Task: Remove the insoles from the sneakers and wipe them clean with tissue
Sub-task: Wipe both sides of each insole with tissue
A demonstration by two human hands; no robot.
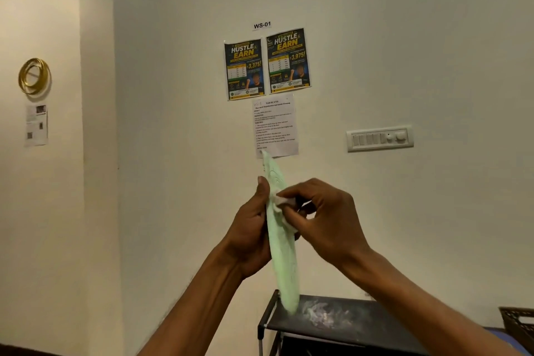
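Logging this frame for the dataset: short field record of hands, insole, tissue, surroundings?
insole: pale green, held upright in the air
left hand: grips insole near its middle
right hand: pinches tissue against insole
tissue: white, crumpled, on insole's upper half
below: black rack, white smear on top
wall: two posters, switch panel

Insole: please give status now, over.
Left hand grips green insole, held near upright. Right hand pinches tissue against it. Nothing in the way.
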